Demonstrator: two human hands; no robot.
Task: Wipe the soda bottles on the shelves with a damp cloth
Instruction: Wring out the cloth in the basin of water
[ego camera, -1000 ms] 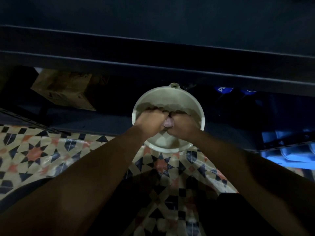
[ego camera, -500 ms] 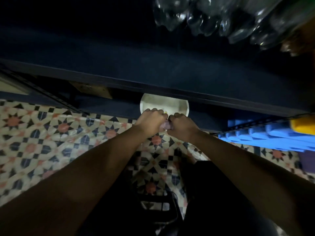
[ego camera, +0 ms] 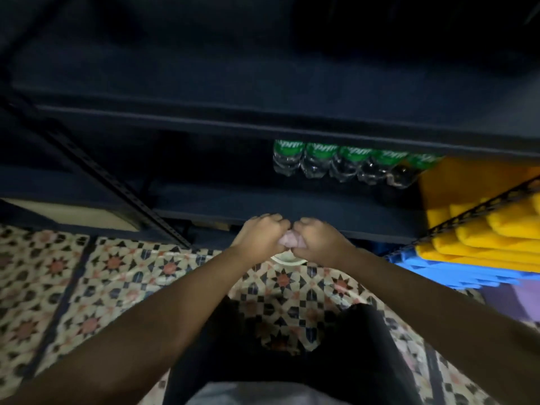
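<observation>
Person: dark trousers (ego camera: 292, 361) fill the bottom centre, with both bare forearms reaching forward from the lower corners.
Floor: patterned floor tiles (ego camera: 102, 282) with star shapes in cream, dark blue and salmon lie under the arms.
Left hand: the left hand (ego camera: 258, 233) is fisted, fingers curled tight round one end of the cloth, knuckles up.
Right hand: the right hand (ego camera: 317, 238) is fisted the same way on the other end, its knuckles almost touching the left's.
Cloth: the pale pinkish cloth (ego camera: 287, 239) shows only as a small bunched wad between the two fists, gripped by both.
Basin: a sliver of white basin (ego camera: 287, 257) rim shows just below the fists, on the floor; most of it is hidden by the hands.
Shelf: the dark metal shelf (ego camera: 292, 204) edge runs right behind the hands, with a slotted upright slanting at the left.
Bottles: five clear soda bottles (ego camera: 344, 163) with green labels stand in a row on that shelf, touching side by side, beyond the hands and a little to their right; the picture is blurred, so the label print cannot be read.
Right side: a yellow stack (ego camera: 482, 223) sits over blue crates (ego camera: 438, 273), likely plastic, behind a second slotted rail.
</observation>
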